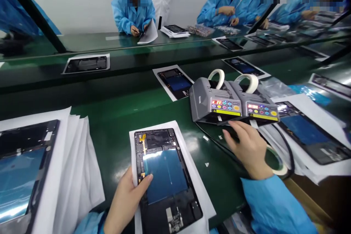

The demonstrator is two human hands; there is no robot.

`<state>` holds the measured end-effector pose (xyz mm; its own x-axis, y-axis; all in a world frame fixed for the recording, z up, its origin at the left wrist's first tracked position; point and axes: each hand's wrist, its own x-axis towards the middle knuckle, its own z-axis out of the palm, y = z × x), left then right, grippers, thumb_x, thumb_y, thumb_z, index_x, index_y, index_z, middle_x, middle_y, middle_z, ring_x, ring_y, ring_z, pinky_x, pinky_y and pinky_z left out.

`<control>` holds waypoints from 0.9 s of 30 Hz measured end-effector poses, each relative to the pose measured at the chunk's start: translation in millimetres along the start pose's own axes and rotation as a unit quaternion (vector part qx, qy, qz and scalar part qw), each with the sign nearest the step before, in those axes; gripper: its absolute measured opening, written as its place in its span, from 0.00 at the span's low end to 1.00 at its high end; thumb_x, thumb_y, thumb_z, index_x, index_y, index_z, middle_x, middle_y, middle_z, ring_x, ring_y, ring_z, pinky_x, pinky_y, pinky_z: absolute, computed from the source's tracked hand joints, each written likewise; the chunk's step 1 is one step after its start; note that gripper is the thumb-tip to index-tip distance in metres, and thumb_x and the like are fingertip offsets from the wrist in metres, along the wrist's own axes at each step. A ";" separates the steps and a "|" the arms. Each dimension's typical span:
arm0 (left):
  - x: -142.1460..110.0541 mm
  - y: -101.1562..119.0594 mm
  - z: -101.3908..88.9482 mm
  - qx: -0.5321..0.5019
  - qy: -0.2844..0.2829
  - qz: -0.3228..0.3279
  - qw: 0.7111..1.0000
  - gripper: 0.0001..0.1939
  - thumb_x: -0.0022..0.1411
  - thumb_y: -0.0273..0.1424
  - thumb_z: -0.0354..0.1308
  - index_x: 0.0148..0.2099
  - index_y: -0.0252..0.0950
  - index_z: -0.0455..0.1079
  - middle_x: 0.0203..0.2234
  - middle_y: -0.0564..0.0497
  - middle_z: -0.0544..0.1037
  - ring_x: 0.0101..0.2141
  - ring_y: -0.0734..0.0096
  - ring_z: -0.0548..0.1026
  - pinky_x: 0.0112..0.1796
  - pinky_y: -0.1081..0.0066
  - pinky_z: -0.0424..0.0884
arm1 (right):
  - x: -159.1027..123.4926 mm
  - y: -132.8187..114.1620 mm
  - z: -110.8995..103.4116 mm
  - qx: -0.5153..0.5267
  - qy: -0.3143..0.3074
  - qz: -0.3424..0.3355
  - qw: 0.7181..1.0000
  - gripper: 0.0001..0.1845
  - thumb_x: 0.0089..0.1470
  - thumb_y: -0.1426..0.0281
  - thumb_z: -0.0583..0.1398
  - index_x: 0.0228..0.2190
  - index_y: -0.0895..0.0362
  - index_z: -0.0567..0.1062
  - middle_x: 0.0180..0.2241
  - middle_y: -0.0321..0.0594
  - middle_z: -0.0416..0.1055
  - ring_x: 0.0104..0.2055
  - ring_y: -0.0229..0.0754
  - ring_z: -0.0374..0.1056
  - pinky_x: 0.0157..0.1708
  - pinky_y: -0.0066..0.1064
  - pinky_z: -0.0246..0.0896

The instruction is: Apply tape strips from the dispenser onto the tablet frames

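An opened tablet chassis with a blue panel lies on a white sheet in front of me. My left hand rests on its left edge, thumb pressed on the frame, fingers curled round the sheet and chassis. My right hand reaches to the front of the two grey tape dispensers, fingertips at the outlet of the right one. Its fingers are bent and close together; whether they pinch a tape piece is hidden.
A stack of white sheets with another chassis lies at left, a further chassis at right. A tape roll and black cable lie by my right wrist. More chassis sit on the green belt. Several people in blue coats work opposite.
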<state>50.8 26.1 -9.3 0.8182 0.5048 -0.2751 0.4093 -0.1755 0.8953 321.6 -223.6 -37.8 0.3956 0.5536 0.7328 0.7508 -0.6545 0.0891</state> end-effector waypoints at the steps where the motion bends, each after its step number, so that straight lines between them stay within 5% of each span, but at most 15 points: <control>1: -1.7 -2.2 -1.9 0.047 0.009 0.008 0.999 0.27 0.62 0.44 0.55 0.59 0.37 0.63 0.38 0.50 0.79 0.37 0.62 0.78 0.38 0.68 0.73 | 4.8 4.0 5.5 -0.008 -0.002 -0.029 1.000 0.18 0.53 0.71 0.62 0.47 0.58 0.71 0.40 0.46 0.74 0.40 0.45 0.71 0.39 0.35 0.68; 4: -8.5 -9.0 -11.6 0.249 0.068 0.056 0.965 0.31 0.66 0.42 0.51 0.66 0.37 0.49 0.22 0.59 0.75 0.20 0.69 0.74 0.22 0.74 0.66 | 15.0 11.5 17.0 -0.025 0.005 -0.065 0.998 0.13 0.53 0.71 0.62 0.42 0.57 0.73 0.37 0.42 0.75 0.35 0.42 0.72 0.33 0.31 0.66; 7: -13.9 -9.1 -21.2 0.427 0.148 0.160 0.878 0.23 0.68 0.42 0.47 0.59 0.35 0.60 0.17 0.59 0.70 0.14 0.71 0.69 0.16 0.73 0.58 | 19.1 15.2 14.7 -0.023 0.014 -0.085 0.996 0.07 0.53 0.73 0.62 0.37 0.55 0.74 0.33 0.40 0.76 0.31 0.40 0.71 0.29 0.29 0.63; 10: -13.3 4.8 -19.9 0.484 0.122 0.264 0.825 0.17 0.70 0.39 0.45 0.50 0.33 0.67 0.21 0.54 0.73 0.18 0.69 0.72 0.20 0.71 0.63 | 22.8 4.9 -0.6 0.026 0.024 -0.096 0.995 0.07 0.49 0.76 0.64 0.34 0.57 0.74 0.30 0.42 0.75 0.30 0.41 0.70 0.28 0.30 0.63; 14: 3.6 34.0 5.1 0.483 0.007 0.330 0.811 0.12 0.69 0.33 0.47 0.47 0.32 0.68 0.26 0.51 0.74 0.24 0.66 0.74 0.25 0.66 0.71 | 33.9 -39.5 -14.4 0.176 -0.088 -0.109 0.974 0.05 0.53 0.75 0.61 0.35 0.57 0.73 0.33 0.40 0.75 0.32 0.38 0.71 0.30 0.28 0.65; 19: 47.4 50.3 43.4 0.499 -0.031 0.300 0.812 0.04 0.64 0.28 0.54 0.38 0.33 0.69 0.26 0.51 0.72 0.25 0.65 0.73 0.24 0.66 0.72 | 45.3 -89.3 14.0 0.297 -0.191 -0.125 0.927 0.05 0.58 0.75 0.56 0.36 0.58 0.72 0.33 0.37 0.75 0.31 0.35 0.72 0.28 0.26 0.65; 27: 81.1 42.5 57.0 0.526 -0.048 0.306 0.792 0.06 0.62 0.20 0.50 0.39 0.31 0.67 0.27 0.50 0.71 0.26 0.65 0.72 0.24 0.67 0.72 | 30.8 -84.4 30.7 0.365 -0.210 -0.111 0.900 0.08 0.58 0.73 0.56 0.40 0.59 0.72 0.36 0.41 0.75 0.36 0.38 0.72 0.34 0.28 0.70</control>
<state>157.5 11.4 -13.5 0.9996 -0.0056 0.0268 -0.0082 -0.9952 0.0979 286.6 -135.5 -43.4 0.2436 0.8747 0.4190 0.9231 -0.0766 -0.3769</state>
